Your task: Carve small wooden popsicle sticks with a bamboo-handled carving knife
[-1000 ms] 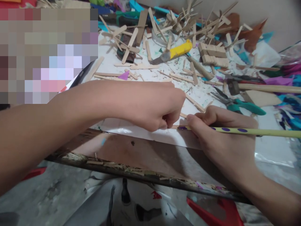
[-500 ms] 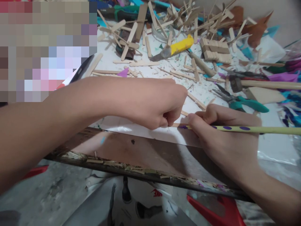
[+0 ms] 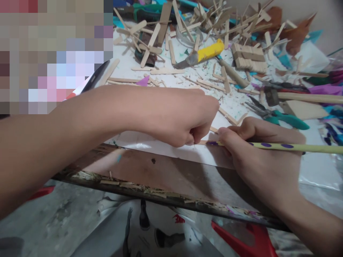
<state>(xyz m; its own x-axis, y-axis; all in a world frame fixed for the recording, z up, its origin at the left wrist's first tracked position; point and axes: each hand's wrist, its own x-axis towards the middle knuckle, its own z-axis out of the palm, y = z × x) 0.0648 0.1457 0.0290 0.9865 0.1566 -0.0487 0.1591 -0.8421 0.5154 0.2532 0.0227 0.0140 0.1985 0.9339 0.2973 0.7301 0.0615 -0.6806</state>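
Observation:
My left hand (image 3: 184,114) is closed, its fingertips pressed around a flat wooden craft stick (image 3: 201,142) whose end pokes out to the right. From the right, my right hand (image 3: 257,150) grips a thin yellow pencil (image 3: 311,147) with purple spots. The pencil lies nearly level, and its front end meets or nearly meets the craft stick by my thumb; the exact contact is hidden. Both hands rest over a white sheet (image 3: 150,141) near the table's front edge. Another craft stick (image 3: 227,116) lies just beyond my fingers.
Green-handled pliers (image 3: 284,117) and a hammer (image 3: 300,96) lie to the right. Further back are a yellow-handled knife (image 3: 209,51), a bundle of craft sticks (image 3: 249,59) and a heap of loose sticks (image 3: 211,19). Wood scraps line the table edge (image 3: 160,192).
The view has shifted slightly, so most things sit a little further right. Both hands keep their grips; any movement of the pencil is too small to make out.

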